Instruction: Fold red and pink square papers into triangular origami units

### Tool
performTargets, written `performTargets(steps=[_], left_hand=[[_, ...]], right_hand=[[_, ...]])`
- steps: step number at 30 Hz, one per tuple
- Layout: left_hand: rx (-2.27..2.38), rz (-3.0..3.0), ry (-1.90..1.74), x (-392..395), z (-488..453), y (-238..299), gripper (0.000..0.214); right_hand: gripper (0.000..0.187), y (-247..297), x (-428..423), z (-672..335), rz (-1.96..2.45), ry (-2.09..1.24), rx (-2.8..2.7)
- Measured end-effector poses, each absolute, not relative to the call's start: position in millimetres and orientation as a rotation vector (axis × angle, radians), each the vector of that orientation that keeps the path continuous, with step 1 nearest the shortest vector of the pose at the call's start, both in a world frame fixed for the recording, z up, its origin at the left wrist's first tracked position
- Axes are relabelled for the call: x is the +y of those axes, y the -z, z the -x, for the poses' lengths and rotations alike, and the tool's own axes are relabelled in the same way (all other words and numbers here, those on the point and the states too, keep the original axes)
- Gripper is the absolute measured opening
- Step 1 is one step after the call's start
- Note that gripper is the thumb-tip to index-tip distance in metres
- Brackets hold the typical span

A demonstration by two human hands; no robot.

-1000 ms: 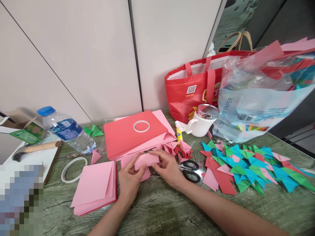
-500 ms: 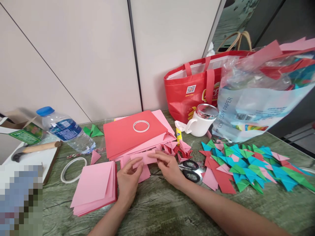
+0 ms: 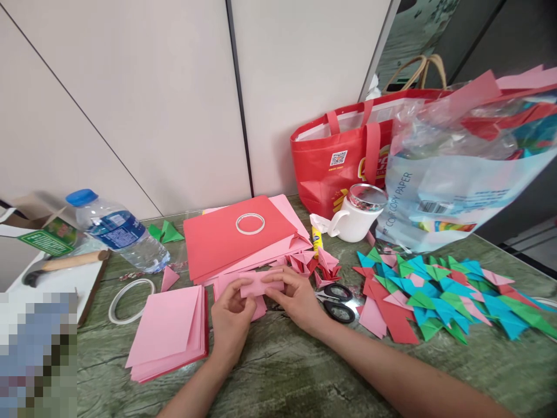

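Between my hands is a narrow folded strip of pink paper (image 3: 256, 288). My left hand (image 3: 230, 319) pinches its left end, and my right hand (image 3: 298, 296) grips its right end with thumb and fingers. Beneath the strip, more pink paper (image 3: 261, 310) lies on the table. Left of my left hand sits a stack of pink paper squares (image 3: 163, 319) with red sheets at the bottom. Black-handled scissors (image 3: 339, 302) rest just right of my right hand, partly hidden by folded pink and red pieces (image 3: 326, 264).
Red and pink sheets (image 3: 235, 244) lie at the back under a tape roll (image 3: 250, 223). A water bottle (image 3: 117, 229) and another tape roll (image 3: 130, 302) are left. Rightward stand a white mug (image 3: 352, 220), red bag (image 3: 331, 139), plastic paper bag (image 3: 456, 191) and many coloured folded pieces (image 3: 452, 290).
The pink strip has moved slightly right and turned more level. My left hand has shifted a little right with it, and my right fingers have closed further over its end.
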State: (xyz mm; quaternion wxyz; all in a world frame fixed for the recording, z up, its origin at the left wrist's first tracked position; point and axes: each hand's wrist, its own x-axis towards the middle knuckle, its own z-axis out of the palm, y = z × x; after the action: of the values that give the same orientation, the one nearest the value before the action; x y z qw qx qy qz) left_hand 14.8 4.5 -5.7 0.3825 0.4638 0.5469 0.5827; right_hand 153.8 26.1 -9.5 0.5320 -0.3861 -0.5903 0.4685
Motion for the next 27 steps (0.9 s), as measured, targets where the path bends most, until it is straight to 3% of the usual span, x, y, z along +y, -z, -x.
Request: performTargets(steps=[6,11,23,27], left_hand=[[1.204,-1.135,-1.519,1.4,-17.6,1.7,0.047],[1.246,-1.203,-1.504,-2.6,-20.0,-2.6,0.057],[1.250,-1.200,-1.562,-4.6,-21.0,1.3,0.048],[1.358,-1.156,-1.656,-0.8,-17.4,5.1,0.038]], right_hand=[[0.018,9.8,26.6,-153.5,0.934,-1.117,-1.374],[0.018,12.7,27.2,-154.4,1.034,-1.080,-1.364],[0.016,14.3,27.7,-152.5,0.988,-1.125,-1.277],[0.031,13.6,26.7,-151.7,0.908,-1.253,-1.225]])
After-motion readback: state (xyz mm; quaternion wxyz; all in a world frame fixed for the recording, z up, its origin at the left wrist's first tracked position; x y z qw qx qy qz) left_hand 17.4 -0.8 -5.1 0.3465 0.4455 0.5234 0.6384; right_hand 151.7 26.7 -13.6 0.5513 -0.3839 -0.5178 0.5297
